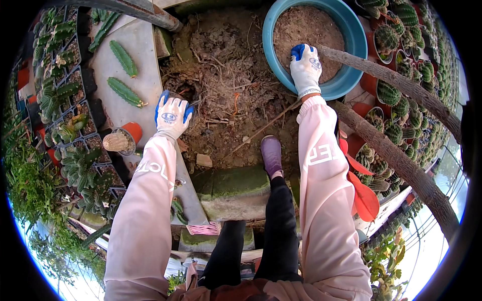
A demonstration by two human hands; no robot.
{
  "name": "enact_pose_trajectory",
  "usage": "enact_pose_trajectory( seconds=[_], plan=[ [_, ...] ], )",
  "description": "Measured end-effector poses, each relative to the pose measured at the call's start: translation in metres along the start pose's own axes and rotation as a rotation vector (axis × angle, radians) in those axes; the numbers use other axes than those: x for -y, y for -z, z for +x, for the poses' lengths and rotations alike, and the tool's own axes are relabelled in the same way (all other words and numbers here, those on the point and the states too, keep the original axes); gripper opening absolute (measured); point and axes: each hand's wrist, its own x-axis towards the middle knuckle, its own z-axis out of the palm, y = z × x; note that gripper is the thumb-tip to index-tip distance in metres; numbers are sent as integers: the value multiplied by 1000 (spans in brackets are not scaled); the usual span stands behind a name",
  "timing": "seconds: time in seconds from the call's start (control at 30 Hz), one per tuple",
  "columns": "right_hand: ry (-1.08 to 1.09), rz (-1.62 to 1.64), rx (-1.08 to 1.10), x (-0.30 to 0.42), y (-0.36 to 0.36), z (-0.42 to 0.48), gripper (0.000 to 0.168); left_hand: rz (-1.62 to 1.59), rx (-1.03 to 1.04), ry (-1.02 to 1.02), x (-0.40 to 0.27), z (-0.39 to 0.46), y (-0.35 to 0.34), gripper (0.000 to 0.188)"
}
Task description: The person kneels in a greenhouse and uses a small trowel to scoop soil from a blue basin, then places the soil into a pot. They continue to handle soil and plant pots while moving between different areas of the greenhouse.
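Observation:
My left hand (171, 116), in a white glove with blue-coated fingertips, is at the right edge of a grey slab (139, 52). Its fingers curve down around a dark rounded object, mostly hidden; I cannot tell whether they grip it. Two cut cactus stems, an upper one (123, 58) and a lower one (125, 92), lie on the slab beyond it. My right hand (307, 69), gloved the same way, reaches over the near rim of a teal round tub (356, 64) with brown soil (307, 22) inside. Its fingers curl at the soil, and what they hold is hidden.
A tipped orange pot (132, 131) with a pale cactus rests left. Trays of small cacti (77, 82) line that side. Two wooden poles, one upper (395, 81) and one lower (395, 161), slant across the right, before potted cacti (389, 94). Rooty ground (226, 75) lies between my hands.

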Motion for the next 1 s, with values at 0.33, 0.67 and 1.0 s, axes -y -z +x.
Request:
enact_pose_trajectory(
  seconds=[0.33,0.67,1.0],
  plan=[
    [178,235,-79,-3,3,-7,24,-8,1,3,0,0,1,19],
    [245,126,74,3,5,-3,30,7,56,12,0,0,1,22],
    [232,19,48,6,-7,5,28,-9,23,12,-2,1,3,24]
  ],
)
